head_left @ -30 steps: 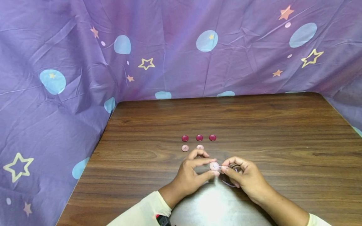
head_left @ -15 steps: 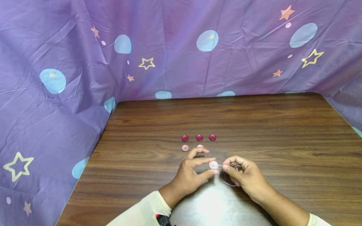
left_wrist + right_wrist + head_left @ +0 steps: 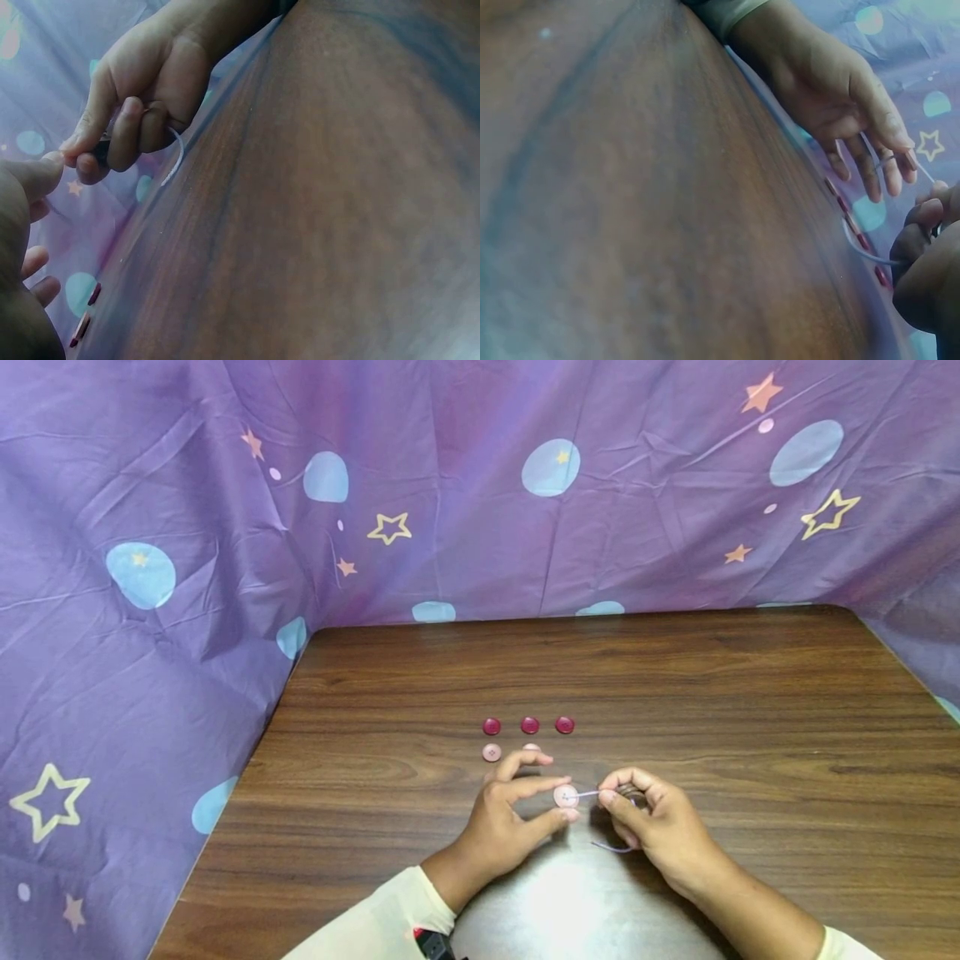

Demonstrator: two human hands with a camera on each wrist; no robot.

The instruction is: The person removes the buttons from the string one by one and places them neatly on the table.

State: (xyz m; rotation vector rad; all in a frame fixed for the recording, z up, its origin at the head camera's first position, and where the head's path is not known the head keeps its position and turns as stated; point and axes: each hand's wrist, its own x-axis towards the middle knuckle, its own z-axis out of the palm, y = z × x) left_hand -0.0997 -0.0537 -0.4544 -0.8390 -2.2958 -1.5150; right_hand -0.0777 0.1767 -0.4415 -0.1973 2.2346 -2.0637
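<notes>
Above the table, my left hand (image 3: 506,818) pinches a pale pink button (image 3: 560,800) by its edges, thumb below and index finger above. A thin lavender cord (image 3: 588,794) runs from the holes of this button to my right hand (image 3: 663,831), which pinches it between thumb and index finger. The cord's loose end (image 3: 179,156) hangs below the right hand in the left wrist view. Something dark (image 3: 103,149) shows within the right hand's curled fingers; its kind I cannot tell. The right wrist view shows the held button (image 3: 911,159) edge-on.
Beyond the left hand lie three dark red buttons (image 3: 530,725) in a row on the wooden table (image 3: 712,693). Nearer are two pink buttons (image 3: 491,752), one partly hidden behind the left fingers. A purple patterned cloth (image 3: 480,485) hangs behind and at the sides.
My right hand has drawn slightly right and away from the button, so more cord shows between them. The left hand keeps its grip on the button and has barely moved.
</notes>
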